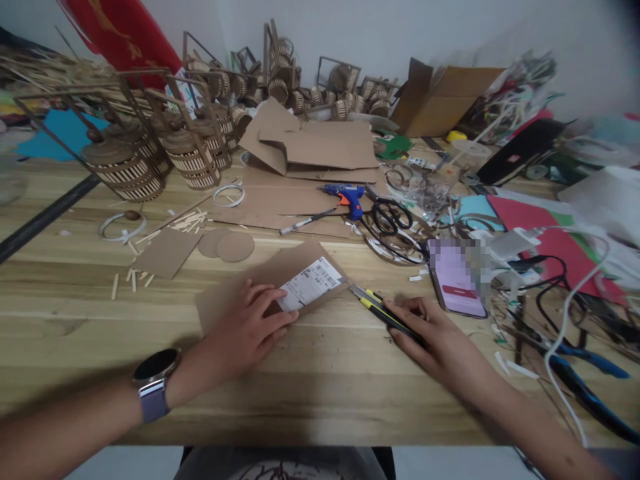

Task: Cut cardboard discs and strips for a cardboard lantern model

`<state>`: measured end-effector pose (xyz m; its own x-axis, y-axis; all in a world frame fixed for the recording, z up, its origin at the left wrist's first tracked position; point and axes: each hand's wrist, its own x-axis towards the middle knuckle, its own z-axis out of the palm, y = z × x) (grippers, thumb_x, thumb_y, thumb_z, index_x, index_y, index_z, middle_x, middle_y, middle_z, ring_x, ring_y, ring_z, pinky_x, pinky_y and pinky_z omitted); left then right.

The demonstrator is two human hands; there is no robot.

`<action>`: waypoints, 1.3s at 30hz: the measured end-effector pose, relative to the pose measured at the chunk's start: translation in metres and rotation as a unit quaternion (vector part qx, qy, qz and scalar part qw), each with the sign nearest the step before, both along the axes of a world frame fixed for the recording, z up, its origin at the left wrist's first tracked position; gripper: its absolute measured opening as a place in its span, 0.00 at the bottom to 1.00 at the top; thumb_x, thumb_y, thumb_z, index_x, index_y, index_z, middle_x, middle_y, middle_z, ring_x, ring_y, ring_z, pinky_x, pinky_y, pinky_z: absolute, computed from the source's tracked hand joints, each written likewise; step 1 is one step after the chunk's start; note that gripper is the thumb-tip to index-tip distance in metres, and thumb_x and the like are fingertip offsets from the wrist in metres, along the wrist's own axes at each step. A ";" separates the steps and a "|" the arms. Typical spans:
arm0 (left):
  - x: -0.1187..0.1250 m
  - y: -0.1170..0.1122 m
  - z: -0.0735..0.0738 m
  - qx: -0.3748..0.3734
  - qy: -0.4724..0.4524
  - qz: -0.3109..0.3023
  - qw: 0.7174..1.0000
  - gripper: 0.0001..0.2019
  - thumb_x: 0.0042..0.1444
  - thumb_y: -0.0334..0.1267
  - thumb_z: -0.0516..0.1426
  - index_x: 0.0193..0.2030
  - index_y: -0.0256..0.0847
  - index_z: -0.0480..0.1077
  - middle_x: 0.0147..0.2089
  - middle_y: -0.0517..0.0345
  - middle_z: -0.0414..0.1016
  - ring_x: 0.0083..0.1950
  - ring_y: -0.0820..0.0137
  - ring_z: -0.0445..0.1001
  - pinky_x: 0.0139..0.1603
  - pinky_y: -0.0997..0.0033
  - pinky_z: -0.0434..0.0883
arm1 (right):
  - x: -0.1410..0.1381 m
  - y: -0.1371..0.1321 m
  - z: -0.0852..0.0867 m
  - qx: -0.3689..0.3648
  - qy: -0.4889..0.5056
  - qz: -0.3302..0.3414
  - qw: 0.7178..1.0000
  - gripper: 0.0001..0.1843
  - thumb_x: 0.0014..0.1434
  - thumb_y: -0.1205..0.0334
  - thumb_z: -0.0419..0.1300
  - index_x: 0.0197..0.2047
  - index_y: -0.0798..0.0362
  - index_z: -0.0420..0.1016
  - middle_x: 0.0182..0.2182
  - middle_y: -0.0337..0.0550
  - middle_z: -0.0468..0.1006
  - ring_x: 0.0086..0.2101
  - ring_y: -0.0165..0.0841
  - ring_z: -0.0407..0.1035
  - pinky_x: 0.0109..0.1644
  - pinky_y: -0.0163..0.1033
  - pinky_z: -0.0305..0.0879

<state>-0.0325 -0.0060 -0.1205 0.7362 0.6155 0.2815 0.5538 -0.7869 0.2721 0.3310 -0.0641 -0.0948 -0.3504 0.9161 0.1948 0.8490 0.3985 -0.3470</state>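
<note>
My left hand (255,323) lies flat with its fingers spread over a piece of brown cardboard (295,260). A white shipping label (313,283) is stuck on that cardboard, partly under my fingertips. In my right hand (425,333) is a yellow and black utility knife (377,308), gripped by its handle and pointing left. Its blade tip is at or very near the right corner of the cardboard; whether it touches I cannot tell. Two cardboard discs (235,246) overlap just beyond my left hand, beside a small cardboard rectangle (170,253).
A blue glue gun (350,197) and a pen (307,222) lie beyond the cardboard. Several wooden lantern-like baskets (125,163) stand back left. At right are a phone (457,280), a white cable (565,320) and blue-handled pliers (585,393). Larger cardboard sheets (330,143) are piled behind.
</note>
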 end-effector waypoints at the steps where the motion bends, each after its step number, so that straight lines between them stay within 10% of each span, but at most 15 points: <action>1: 0.001 -0.002 0.000 -0.001 0.001 0.005 1.000 0.16 0.69 0.33 0.50 0.56 0.48 0.75 0.58 0.45 0.67 0.61 0.51 0.64 0.63 0.27 0.60 | 0.000 0.000 -0.001 0.003 -0.003 -0.001 1.000 0.23 0.69 0.60 0.55 0.66 0.48 0.72 0.44 0.50 0.74 0.44 0.42 0.75 0.48 0.45 0.76; 7: 0.002 0.002 0.013 -0.021 0.040 -0.010 0.999 0.16 0.71 0.39 0.50 0.59 0.43 0.74 0.56 0.44 0.70 0.58 0.52 0.66 0.60 0.40 0.67 | -0.001 0.012 -0.003 0.018 -0.050 -0.004 0.999 0.22 0.70 0.61 0.52 0.64 0.53 0.73 0.47 0.55 0.75 0.46 0.44 0.74 0.50 0.50 0.76; 14: 0.030 0.091 0.043 -0.070 0.096 -0.237 0.964 0.09 0.63 0.46 0.62 0.44 0.47 0.79 0.66 0.47 0.66 0.65 0.51 0.64 0.65 0.48 0.63 | -0.001 0.021 -0.009 0.064 -0.094 0.001 0.994 0.23 0.69 0.60 0.52 0.64 0.51 0.72 0.49 0.54 0.78 0.46 0.45 0.75 0.51 0.52 0.76; 19: 0.073 0.131 0.041 -0.150 0.191 -0.255 0.936 0.59 0.41 0.59 0.72 0.76 0.48 0.51 0.80 0.38 0.38 0.77 0.34 0.41 0.72 0.34 0.47 | 0.000 0.022 -0.013 0.082 -0.100 0.013 0.991 0.24 0.69 0.61 0.52 0.65 0.52 0.72 0.48 0.54 0.78 0.45 0.44 0.75 0.49 0.51 0.77; 29: 0.096 0.139 0.044 -0.198 0.302 -0.246 0.900 0.70 0.31 0.64 0.73 0.78 0.46 0.43 0.80 0.37 0.26 0.76 0.28 0.24 0.71 0.27 0.37 | -0.001 0.021 -0.013 0.099 -0.088 0.011 0.991 0.21 0.72 0.58 0.51 0.60 0.57 0.76 0.45 0.57 0.79 0.42 0.45 0.77 0.45 0.49 0.79; 39: 0.092 0.143 0.037 -0.226 0.232 -0.259 0.910 0.69 0.27 0.64 0.74 0.77 0.51 0.50 0.81 0.43 0.33 0.77 0.28 0.28 0.70 0.24 0.35 | -0.007 0.012 -0.013 0.104 -0.092 -0.011 0.990 0.21 0.73 0.57 0.51 0.60 0.54 0.77 0.43 0.55 0.80 0.41 0.44 0.78 0.43 0.47 0.80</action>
